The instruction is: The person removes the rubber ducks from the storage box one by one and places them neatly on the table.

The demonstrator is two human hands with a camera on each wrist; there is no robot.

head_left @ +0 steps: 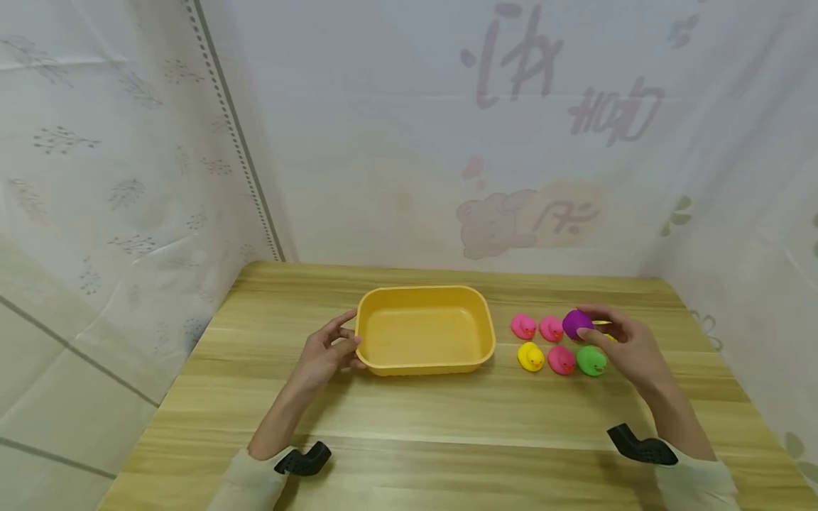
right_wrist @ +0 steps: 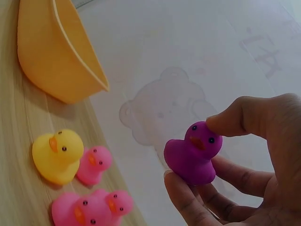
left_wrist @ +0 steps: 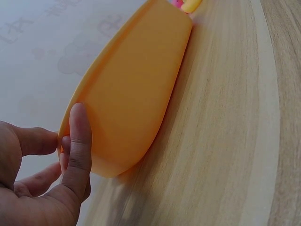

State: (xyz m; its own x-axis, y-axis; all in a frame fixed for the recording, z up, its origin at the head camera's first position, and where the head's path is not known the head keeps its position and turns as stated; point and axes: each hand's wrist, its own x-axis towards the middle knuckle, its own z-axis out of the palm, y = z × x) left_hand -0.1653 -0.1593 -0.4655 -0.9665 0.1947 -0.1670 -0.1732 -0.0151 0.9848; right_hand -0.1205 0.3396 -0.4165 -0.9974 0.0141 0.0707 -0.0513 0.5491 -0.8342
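Note:
My right hand (head_left: 635, 348) pinches a purple rubber duck (right_wrist: 193, 155) between thumb and fingers, above the other ducks. At the left end of an orange-yellow plastic basin (head_left: 424, 369), my left hand (head_left: 322, 355) holds the side, its thumb (left_wrist: 81, 136) against the outer wall and fingers at the rim. Nothing shows inside the basin. Right of it sit small rubber ducks: a yellow duck (head_left: 530, 357), a deeper pink duck (head_left: 562, 360) and a green duck (head_left: 591, 361) in front, two pink ducks behind. Another yellow piece is mostly hidden behind my right hand.
The wooden table (head_left: 409, 440) has its back edge along a white printed cloth (head_left: 358, 142). More cloth hangs at both sides. A black band piece (head_left: 642, 447) is on each wrist.

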